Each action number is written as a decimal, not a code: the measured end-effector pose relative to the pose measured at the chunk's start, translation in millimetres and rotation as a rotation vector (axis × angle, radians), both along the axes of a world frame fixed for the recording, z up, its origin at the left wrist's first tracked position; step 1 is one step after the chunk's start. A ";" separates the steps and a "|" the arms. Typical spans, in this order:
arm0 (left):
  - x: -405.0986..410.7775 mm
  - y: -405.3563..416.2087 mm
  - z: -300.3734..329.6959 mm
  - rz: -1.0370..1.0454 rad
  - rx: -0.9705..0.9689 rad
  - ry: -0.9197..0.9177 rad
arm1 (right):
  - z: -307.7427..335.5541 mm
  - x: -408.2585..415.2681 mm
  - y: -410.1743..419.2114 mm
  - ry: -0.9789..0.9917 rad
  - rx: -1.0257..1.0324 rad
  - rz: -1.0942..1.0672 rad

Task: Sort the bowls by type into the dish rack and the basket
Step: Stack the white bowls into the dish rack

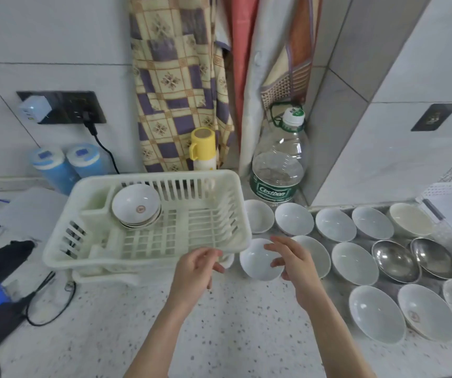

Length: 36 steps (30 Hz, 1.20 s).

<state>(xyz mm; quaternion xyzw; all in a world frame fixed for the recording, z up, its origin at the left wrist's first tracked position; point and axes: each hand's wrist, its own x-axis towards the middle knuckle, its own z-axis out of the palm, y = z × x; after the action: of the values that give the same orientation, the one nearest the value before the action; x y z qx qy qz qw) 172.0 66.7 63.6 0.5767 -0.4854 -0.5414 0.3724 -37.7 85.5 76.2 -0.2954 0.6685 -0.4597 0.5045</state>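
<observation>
A person's right hand (291,261) has its grip on a small white ceramic bowl (260,260) beside the cream plastic dish rack (148,241); the left hand (196,271) is relaxed, empty. A short bowl stack (136,207) is racked beyond the grip; rows of white and steel bowls (395,261) to its right await sorting, so the job looks barely begun.

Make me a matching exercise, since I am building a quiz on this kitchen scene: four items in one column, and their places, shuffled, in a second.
Items
1. stack of white bowls
2. steel bowls
3. water bottle
4. yellow cup

Places
A. behind the dish rack, by the checked cloth
B. inside the dish rack
C. corner by the wall, behind the row of bowls
D. on the counter among white bowls, right side

Pairs: 1-B, 2-D, 3-C, 4-A
</observation>
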 end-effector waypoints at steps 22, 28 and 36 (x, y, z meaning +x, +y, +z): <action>-130.1 17.8 -101.5 0.279 0.591 0.304 | -96.5 -98.3 26.0 -0.340 0.452 -0.131; -134.9 14.7 -104.3 0.321 0.567 0.444 | -101.7 -98.4 26.0 -0.288 0.319 -0.248; -123.4 22.6 -97.8 0.306 0.538 0.405 | -97.3 -97.5 32.0 -0.213 0.225 -0.328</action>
<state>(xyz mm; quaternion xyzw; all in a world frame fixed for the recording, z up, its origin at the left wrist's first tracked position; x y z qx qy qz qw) 48.5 89.3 -34.1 0.6011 -0.1502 -0.6909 0.3726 -135.2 117.5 -21.1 -0.0744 0.6976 -0.4868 0.5204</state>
